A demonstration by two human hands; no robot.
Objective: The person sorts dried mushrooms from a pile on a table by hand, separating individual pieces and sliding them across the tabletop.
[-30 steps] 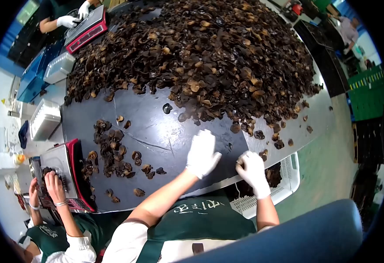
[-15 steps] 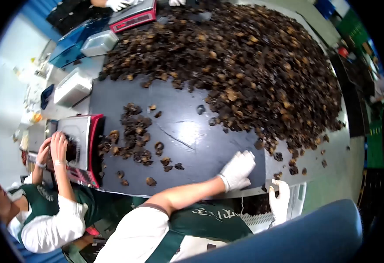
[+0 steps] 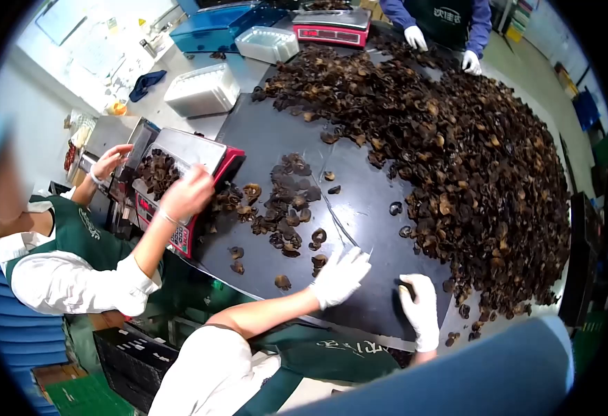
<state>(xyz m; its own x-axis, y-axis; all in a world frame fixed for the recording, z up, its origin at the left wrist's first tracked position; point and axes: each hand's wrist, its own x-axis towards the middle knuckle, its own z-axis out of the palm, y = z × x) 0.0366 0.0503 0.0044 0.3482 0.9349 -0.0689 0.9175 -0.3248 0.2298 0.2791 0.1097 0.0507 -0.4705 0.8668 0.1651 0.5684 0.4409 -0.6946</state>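
My left hand [image 3: 342, 277], in a white glove, is stretched out low over the dark tabletop [image 3: 377, 243], its fingers extended. Just beside it lie a few loose wood ear mushrooms [image 3: 318, 263], part of a small scattered group [image 3: 293, 201] farther left. My right hand [image 3: 423, 312], also gloved in white, is near the table's front edge with a gap between thumb and fingers. Whether a small dark bit touches its thumb is unclear. A large heap of brown-black wood ear mushrooms [image 3: 470, 166] spreads beyond both hands.
At left a co-worker reaches over a red scale [image 3: 231, 163] bearing mushrooms [image 3: 157, 173]. Clear plastic boxes [image 3: 203, 90], a blue bin [image 3: 220, 31] and another red scale [image 3: 331, 28] stand behind. Across the table is a person with gloved hands [image 3: 472, 62]. Blue material [image 3: 470, 367] blocks the lower right.
The view has swung left. My left hand has moved left toward the small mushroom group, and my right hand has come over the tabletop. The left co-worker's hands have spread apart at the scale.
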